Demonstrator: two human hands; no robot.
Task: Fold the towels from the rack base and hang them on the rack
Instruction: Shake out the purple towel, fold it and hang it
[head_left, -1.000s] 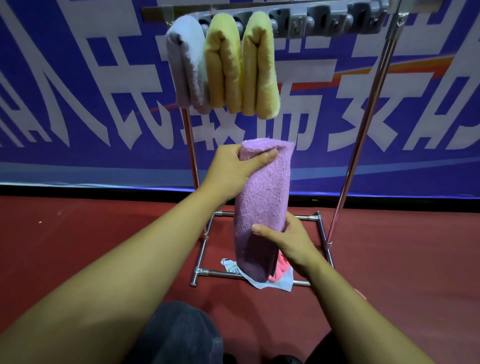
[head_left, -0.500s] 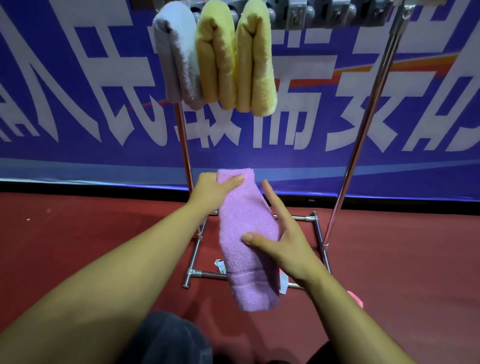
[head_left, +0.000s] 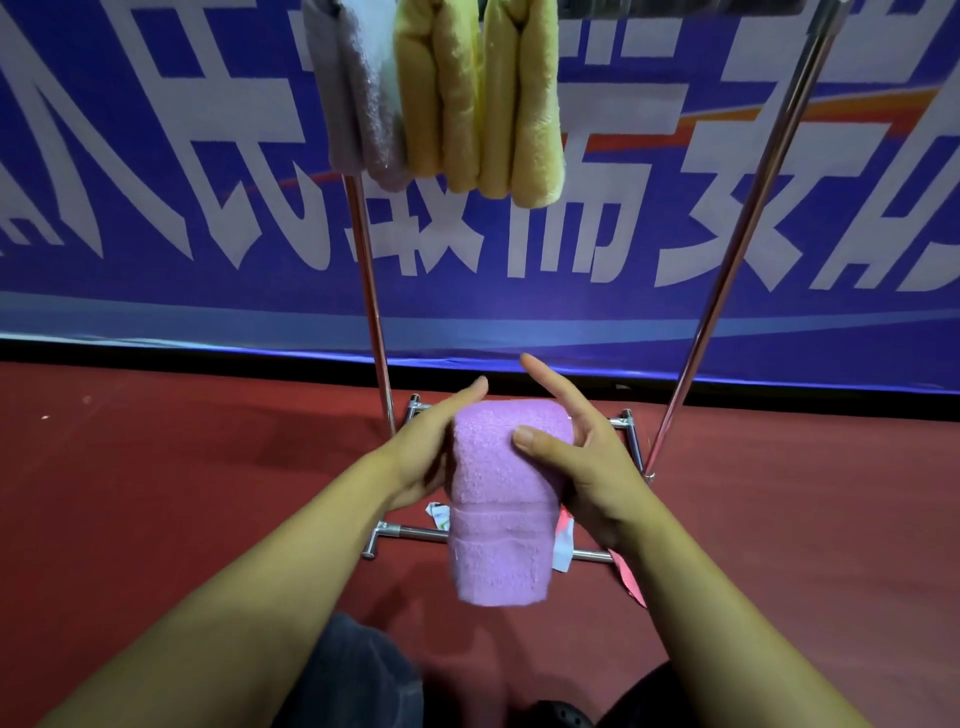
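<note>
- Holding the folded purple towel (head_left: 497, 499) between both hands, I have it upright in front of the rack base (head_left: 400, 531), above the red floor (head_left: 156, 493).
- My left hand (head_left: 423, 452) lies flat along the towel's left side, fingers straight and pointing forward, palm touching the cloth; its grip is loose, pressing rather than clenched.
- My right hand (head_left: 587, 462) clasps the right side: the thumb presses on the front face near the top fold, the fingers reach behind, and the index finger sticks out forward, off the cloth.
- The towel's folded edge is on top; its hemmed end hangs free below my hands.
- Under it, on the base, I see scraps of white and pink cloth (head_left: 563, 540), mostly hidden.
- Higher up, a grey towel (head_left: 358, 98) and two yellow towels (head_left: 478, 98) hang folded, side by side, touching.
</note>
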